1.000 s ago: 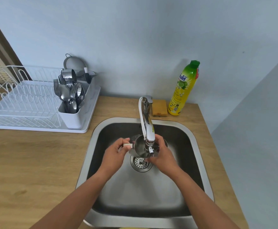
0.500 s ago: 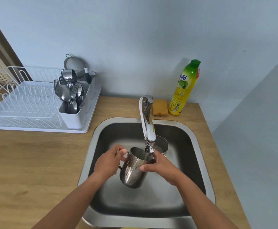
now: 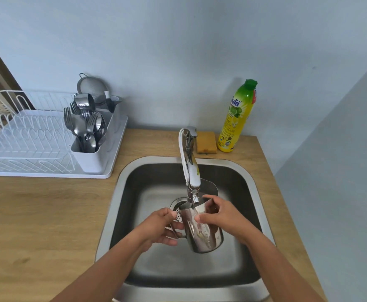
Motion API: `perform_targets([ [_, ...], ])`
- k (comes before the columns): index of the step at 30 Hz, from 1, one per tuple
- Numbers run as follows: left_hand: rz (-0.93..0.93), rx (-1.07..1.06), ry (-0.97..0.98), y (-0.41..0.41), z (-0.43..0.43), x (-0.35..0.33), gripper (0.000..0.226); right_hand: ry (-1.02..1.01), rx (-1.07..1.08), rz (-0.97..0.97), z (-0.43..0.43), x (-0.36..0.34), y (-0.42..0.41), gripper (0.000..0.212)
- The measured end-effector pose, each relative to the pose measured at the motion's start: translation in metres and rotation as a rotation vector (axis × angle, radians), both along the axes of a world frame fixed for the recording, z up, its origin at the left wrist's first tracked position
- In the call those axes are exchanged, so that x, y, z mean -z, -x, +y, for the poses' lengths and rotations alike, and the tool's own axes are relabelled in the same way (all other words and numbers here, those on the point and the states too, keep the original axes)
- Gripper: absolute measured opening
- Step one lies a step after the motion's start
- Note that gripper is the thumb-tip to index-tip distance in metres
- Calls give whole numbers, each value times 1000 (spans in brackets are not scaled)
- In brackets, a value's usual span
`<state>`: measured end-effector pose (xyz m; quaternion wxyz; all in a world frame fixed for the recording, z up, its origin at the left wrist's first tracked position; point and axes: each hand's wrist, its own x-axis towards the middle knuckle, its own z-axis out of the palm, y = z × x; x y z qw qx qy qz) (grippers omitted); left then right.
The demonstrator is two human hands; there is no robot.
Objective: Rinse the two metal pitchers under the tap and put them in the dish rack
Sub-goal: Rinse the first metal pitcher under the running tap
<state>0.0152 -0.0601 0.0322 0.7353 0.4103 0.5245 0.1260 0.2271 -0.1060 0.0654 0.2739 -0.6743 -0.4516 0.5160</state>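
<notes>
I hold a shiny metal pitcher (image 3: 202,232) over the sink (image 3: 126,182), its mouth tilted up under the tap (image 3: 191,171). My left hand (image 3: 158,229) grips its handle on the left side. My right hand (image 3: 219,216) holds the rim and upper body, thumb across the front. A second metal pitcher (image 3: 209,187) stands in the sink behind the tap, partly hidden by the spout. The white dish rack (image 3: 32,147) sits on the counter to the left.
A cutlery holder (image 3: 91,158) with forks and spoons stands at the rack's right end, a strainer behind it. A yellow sponge (image 3: 206,142) and a yellow dish soap bottle (image 3: 237,118) stand behind the sink. The drain (image 3: 178,208) shows beside the pitcher.
The pitcher has been lifted off the sink floor toward me and tipped, its mouth now at the tap's outlet. The second pitcher has come into sight behind the tap.
</notes>
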Motion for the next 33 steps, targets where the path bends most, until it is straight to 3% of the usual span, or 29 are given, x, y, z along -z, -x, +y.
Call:
perform_targets([
  [5, -136, -28, 84, -11, 3, 3, 15, -5, -85, -153, 0, -12, -10, 92],
  [15, -178, -190, -103, -15, 13, 2, 4, -112, -119, -237, 0, -12, -11, 91],
  [22, 12, -175, -371, -3, 12, -20, 13, -172, -46, -152, 4, 3, 6, 89],
  [28, 399, -15, -669, 6, 14, -29, 16, -74, -33, 143, -1, 21, 15, 78],
  [30, 389, 1, -574, 7, 15, -27, 15, -3, -104, 98, -1, 17, 9, 72],
  [33, 176, -15, -320, 7, 10, -18, 12, 65, -159, 13, 3, 10, 1, 72],
])
